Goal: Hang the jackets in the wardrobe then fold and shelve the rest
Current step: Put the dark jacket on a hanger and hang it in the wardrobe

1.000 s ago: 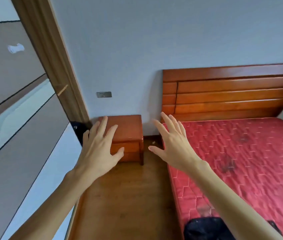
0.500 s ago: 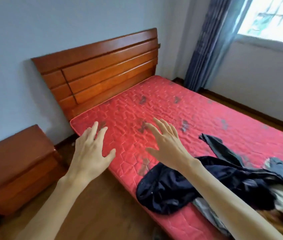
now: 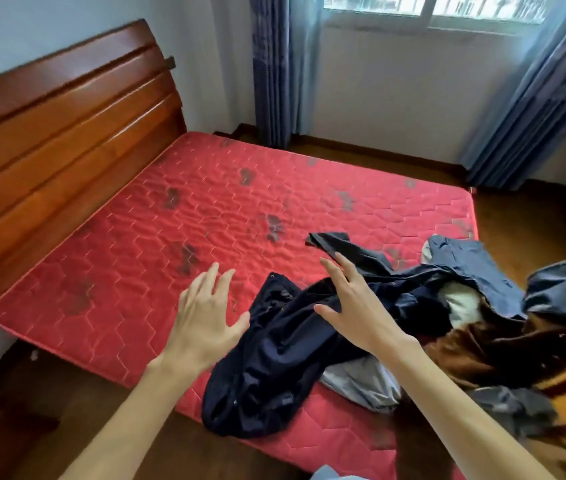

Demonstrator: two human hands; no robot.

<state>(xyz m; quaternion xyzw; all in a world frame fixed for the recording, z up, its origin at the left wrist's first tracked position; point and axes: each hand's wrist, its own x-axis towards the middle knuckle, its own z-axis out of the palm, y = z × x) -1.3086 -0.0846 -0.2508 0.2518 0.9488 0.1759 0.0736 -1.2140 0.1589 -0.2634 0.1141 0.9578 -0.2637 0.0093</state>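
Jackets [image 3: 274, 358] heaped, red mattress [image 3: 136, 271], curtains [image 3: 274, 64]

- The mattress [image 3: 136, 271] before you is red quilted cloth, matt, with stitched ridges.
- Your headboard [image 3: 67, 133] is varnished wood, glossy.
- The navy jacket [image 3: 274, 358] looks like smooth cloth with a faint sheen.
- The brown garment [image 3: 475, 355] looks plush and furry.
- The floor [image 3: 523, 216] is polished wood.
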